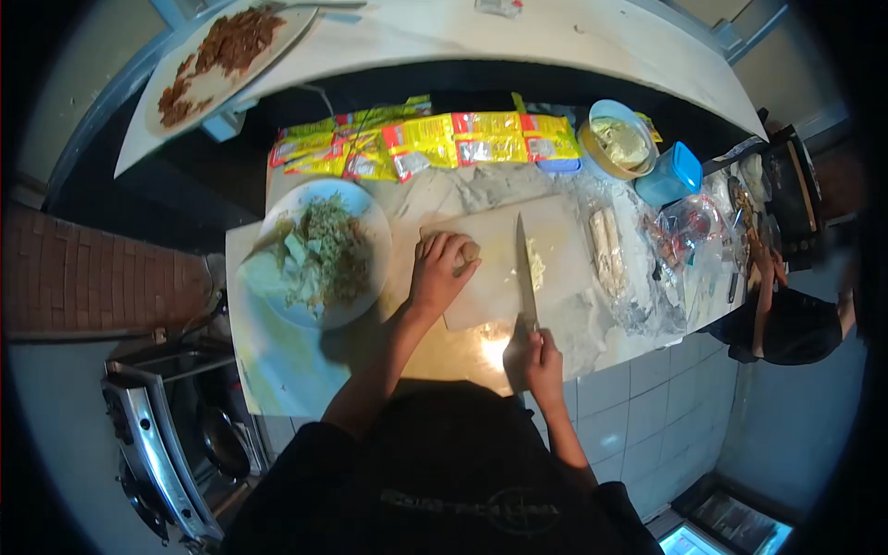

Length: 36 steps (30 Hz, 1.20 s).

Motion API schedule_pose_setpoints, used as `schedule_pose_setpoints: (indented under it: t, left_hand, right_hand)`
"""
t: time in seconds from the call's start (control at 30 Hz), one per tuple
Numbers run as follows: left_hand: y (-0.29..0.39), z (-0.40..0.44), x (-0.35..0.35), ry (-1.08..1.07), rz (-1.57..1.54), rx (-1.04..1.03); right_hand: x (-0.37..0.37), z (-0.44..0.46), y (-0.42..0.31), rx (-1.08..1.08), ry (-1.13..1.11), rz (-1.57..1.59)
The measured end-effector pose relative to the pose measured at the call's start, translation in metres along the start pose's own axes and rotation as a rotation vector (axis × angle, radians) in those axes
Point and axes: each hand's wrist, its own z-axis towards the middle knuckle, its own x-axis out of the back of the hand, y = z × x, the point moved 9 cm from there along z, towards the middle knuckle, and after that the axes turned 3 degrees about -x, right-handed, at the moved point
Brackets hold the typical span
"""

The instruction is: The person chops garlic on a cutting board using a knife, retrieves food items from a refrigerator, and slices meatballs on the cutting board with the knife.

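Note:
My left hand (441, 273) is closed over a light brown lump (471, 252) on the left part of a white cutting board (481, 301); its kind is not clear. My right hand (536, 359) grips the handle of a kitchen knife (525, 268), whose long blade points away from me over the board. Right beside the blade lie small pale chopped pieces (536, 265). To the left of the board stands a large white plate (368, 208) heaped with shredded greens and pale chunks (319, 245).
Yellow and red sachets (421, 143) line the table's back. Behind them, a raised shelf (444, 46) bears a plate of brown food (236, 42). To the right are a tub (618, 139), a blue-lidded container (672, 174), a wrapped roll (607, 252), plastic bags (686, 227) and another person (786, 319). A stove (157, 453) stands lower left.

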Motion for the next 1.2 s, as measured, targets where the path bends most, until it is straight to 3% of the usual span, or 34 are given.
schedule_pose_setpoints:
  t: [0.17, 0.37, 0.67, 1.2]
  left_hand:
    - [0.015, -0.029, -0.001, -0.02, 0.094, 0.062]
    - [0.018, -0.032, -0.004, -0.059, 0.071, -0.008]
    - [0.015, -0.031, -0.002, -0.041, 0.03, 0.026]
    - [0.011, -0.033, -0.003, -0.028, 0.033, 0.016]
  right_hand:
    - [-0.007, -0.005, -0.023, -0.053, -0.107, 0.016]
    - [-0.035, -0.002, -0.01, -0.032, -0.149, 0.121]
    - [-0.028, -0.022, -0.031, -0.024, -0.078, -0.188]
    - [-0.049, -0.024, -0.023, -0.003, -0.124, -0.278]
